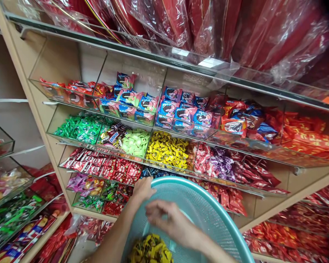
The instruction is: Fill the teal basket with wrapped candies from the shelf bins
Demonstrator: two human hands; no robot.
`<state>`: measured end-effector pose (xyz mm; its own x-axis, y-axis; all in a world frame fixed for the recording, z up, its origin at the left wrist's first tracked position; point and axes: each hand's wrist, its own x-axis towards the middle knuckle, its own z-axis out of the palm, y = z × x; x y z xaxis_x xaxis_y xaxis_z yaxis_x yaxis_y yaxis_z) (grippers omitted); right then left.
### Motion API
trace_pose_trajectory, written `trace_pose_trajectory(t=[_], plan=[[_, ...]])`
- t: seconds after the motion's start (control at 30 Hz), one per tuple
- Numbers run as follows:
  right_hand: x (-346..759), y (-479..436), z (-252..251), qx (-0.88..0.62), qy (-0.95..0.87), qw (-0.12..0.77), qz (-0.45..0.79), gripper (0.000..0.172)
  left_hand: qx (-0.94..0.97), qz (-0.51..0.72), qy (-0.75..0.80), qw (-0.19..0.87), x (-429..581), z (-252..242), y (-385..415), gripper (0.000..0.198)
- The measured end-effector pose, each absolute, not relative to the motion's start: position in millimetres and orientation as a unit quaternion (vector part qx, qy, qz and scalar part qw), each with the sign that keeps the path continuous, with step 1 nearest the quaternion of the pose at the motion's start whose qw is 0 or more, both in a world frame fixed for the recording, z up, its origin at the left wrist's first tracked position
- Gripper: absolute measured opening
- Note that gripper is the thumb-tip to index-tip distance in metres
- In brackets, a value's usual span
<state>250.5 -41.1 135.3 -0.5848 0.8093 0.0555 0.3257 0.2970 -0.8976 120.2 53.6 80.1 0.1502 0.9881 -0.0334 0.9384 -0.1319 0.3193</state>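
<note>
My left hand [144, 189] is closed on the far left rim of a teal plastic mesh basket [222, 208]. Over the inside of that basket hovers my right hand [168, 221], its fingers loosely curved and apart, with nothing visible in them. A pile of yellow-and-black wrapped candies [151, 250] lies at the bottom of the basket, toward me. Straight ahead, beyond the rim, a clear shelf bin holds yellow wrapped candies [168, 150] of a similar look.
Neighbouring bins hold green candies [80, 128], pale green candies [135, 141], purple candies [220, 163] and blue-pink cookie packs [185, 112]. A glass shelf [164, 62] with red plastic-wrapped goods spans above. Wooden side panels [35, 98] frame the rack, with more stocked bins left and right.
</note>
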Motion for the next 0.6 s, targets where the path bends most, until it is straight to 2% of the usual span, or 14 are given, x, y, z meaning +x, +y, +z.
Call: trace_pose_trajectory(t=[0.1,0.2,0.27,0.37,0.43,0.6], plan=[[262.4,15.7,170.2,-0.387,-0.793,0.331,0.334,0.023,0.743,0.095,0.649,0.135,117.4,82.2,50.1,0.041],[270.3,78.0,183.8,-0.503,-0.778,0.341,0.162,0.031,0.744,0.101,0.647,0.133,118.7,84.3,47.9,0.041],[268.9,109.3,184.5,-0.597,-0.751,0.270,0.090,0.046,0.749,0.105,0.640,0.135,121.2,84.6,47.5,0.041],[256.9,132.7,180.8,-0.695,-0.700,0.134,0.090,0.076,0.748,0.100,0.641,0.141,124.6,83.1,47.8,0.041],[247.4,136.6,178.4,-0.725,-0.679,0.069,0.091,0.090,0.746,0.097,0.642,0.146,125.5,82.0,48.1,0.041],[241.2,135.5,177.6,-0.728,-0.683,0.021,0.056,0.089,0.745,0.100,0.643,0.149,122.8,82.8,47.7,0.043]])
